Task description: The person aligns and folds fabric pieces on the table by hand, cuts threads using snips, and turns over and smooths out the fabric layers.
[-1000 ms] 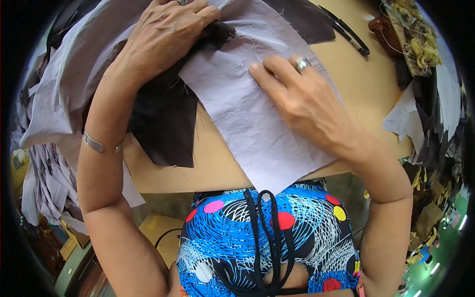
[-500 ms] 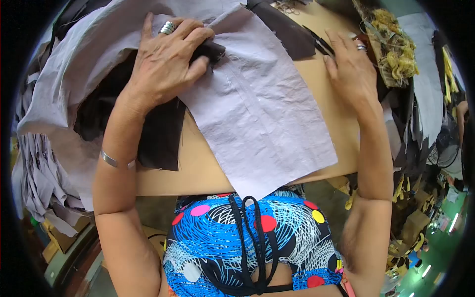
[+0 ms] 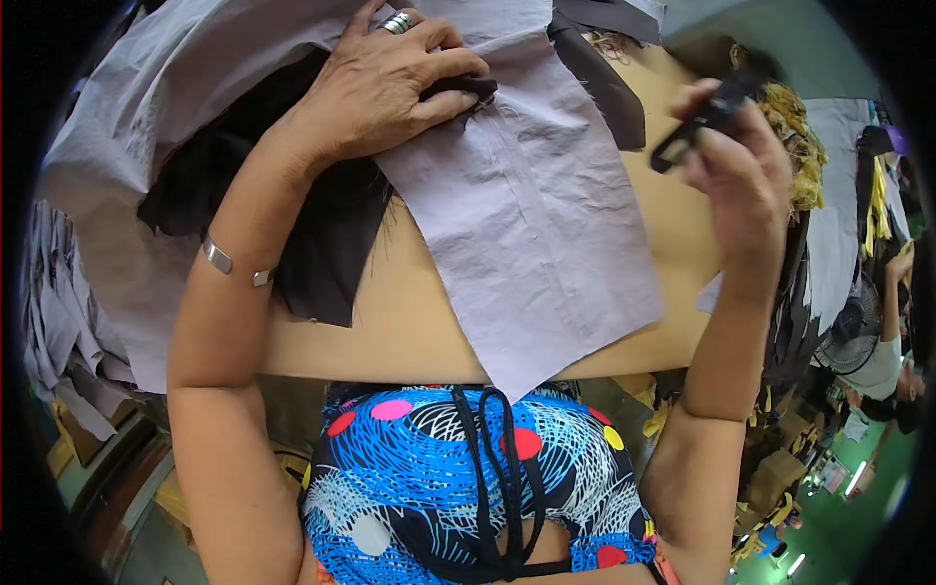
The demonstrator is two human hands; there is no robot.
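Observation:
My left hand [image 3: 390,93] rests on the cloth at the top centre, its thumb and fingers closed round a bunched bit of dark cloth [image 3: 466,96]. Below and right of it, a pale lilac-grey cloth piece [image 3: 546,224] with a seam line lies across the table [image 3: 409,322], its lower tip over the front edge. Another dark cloth piece [image 3: 331,253] lies under my left forearm. At the upper right, my right hand [image 3: 731,136] is raised over the table, closed round a black tool [image 3: 707,122], blurred, perhaps thread snips.
Large pale cloth [image 3: 107,224] covers the left side, with strips hanging off. A dark piece [image 3: 609,93] and loose threads [image 3: 609,44] lie at the back. Yellow tangled fibres [image 3: 795,146] are at the right. Farther right are a fan [image 3: 850,327] and another person's arm [image 3: 892,312].
My right hand left the pale cloth, reached to the black tool on the table, and has now lifted it. My left hand stays on the bunched dark cloth.

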